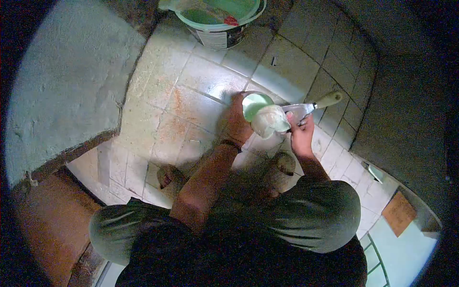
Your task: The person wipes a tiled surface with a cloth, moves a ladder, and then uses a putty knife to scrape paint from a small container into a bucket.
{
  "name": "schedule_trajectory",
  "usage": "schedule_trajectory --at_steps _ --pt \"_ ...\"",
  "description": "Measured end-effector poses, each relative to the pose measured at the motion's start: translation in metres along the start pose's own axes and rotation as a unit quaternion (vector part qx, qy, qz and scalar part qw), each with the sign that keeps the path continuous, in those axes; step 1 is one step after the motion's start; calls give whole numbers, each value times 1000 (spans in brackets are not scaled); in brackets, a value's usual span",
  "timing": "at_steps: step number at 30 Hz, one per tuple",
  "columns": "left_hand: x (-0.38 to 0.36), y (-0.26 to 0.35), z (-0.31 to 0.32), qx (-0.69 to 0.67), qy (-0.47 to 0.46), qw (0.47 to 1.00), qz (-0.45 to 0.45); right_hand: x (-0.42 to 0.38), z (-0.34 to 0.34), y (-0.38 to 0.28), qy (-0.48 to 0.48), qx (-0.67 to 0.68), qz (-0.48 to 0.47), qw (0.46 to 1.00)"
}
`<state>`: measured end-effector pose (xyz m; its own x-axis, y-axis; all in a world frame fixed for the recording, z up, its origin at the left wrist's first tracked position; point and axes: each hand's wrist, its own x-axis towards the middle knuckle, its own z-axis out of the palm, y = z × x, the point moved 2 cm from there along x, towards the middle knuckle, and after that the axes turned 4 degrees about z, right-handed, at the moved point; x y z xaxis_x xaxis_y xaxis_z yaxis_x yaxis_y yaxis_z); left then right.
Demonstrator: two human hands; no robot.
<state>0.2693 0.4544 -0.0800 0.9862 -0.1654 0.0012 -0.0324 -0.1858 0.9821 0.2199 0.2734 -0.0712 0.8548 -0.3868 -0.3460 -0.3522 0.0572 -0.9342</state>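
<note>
My left hand (237, 122) is closed around the left side of a small round container (257, 101) with pale green inside. Beside its lower right rim is a whitish, smeared rounded piece (268, 122), which I cannot identify. My right hand (302, 130) has its fingers closed at the right end of this piece, just below the metal blade of a putty knife (299, 111). The knife's pale handle (329, 99) points to the upper right. Which of the two my right fingers grip is hard to tell.
A large bucket (213, 39) with green inside and a red-tipped tool across its rim stands at the top. Tiled floor (191, 71) lies beneath. A plastered ledge (76, 86) rises at left. My feet are below my hands; a brown square (399, 213) lies lower right.
</note>
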Motion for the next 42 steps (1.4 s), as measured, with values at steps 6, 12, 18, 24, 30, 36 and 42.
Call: schedule_trajectory --at_steps 6,12,18,24,30,36,42 --pt "4 -7 2 29 25 995 87 1 -1 1 13 -5 -1 1000" --pt "-1 -26 8 21 -4 999 49 27 23 -18 -12 -7 -17 1000" --pt "-1 -18 5 104 35 989 104 16 11 -1 -3 -45 -55 998" --pt "-3 -30 9 42 9 999 -3 -2 1 12 18 25 -6 1000" --pt "-4 -25 6 38 17 997 59 -11 -8 21 29 4 21 999" --pt "0 -14 1 93 19 986 138 7 11 -9 -4 28 -32 999" --pt "1 -37 8 35 14 988 151 23 18 -8 -7 54 20 998"
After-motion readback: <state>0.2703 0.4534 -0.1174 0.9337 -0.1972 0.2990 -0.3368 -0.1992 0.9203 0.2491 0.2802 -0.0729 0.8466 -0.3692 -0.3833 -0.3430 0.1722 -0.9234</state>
